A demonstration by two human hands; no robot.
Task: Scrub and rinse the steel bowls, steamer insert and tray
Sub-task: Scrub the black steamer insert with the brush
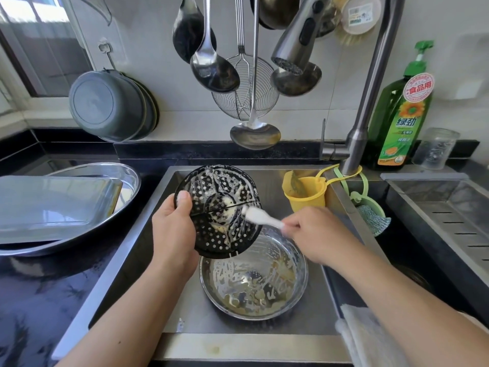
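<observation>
Black stone counter (39,292) surrounds a steel sink (264,324), with a tiled wall behind where four ladles and one wire skimmer (246,91) hang.

One steamer insert (219,210), dark, perforated and soapy, is held tilted above the sink's middle. One steel bowl (254,276), streaked with suds, sits on the sink floor toward its near edge, directly under the insert. On the counter by the sink's left edge, one rectangular steel tray (53,205) lies upside down in one wide steel bowl (127,178). Two yellow and green holders hang at the sink's far right corner, beside one green detergent bottle (402,120).

The left hand (172,229) grasps the insert's left rim, thumb curled over the front; its other fingers are hidden behind. The right hand (315,234) pinches the handle of one white brush (260,217), its bristle end touching the insert's centre. The brush is blurred, and both arms are cut off at the bottom edge.
</observation>
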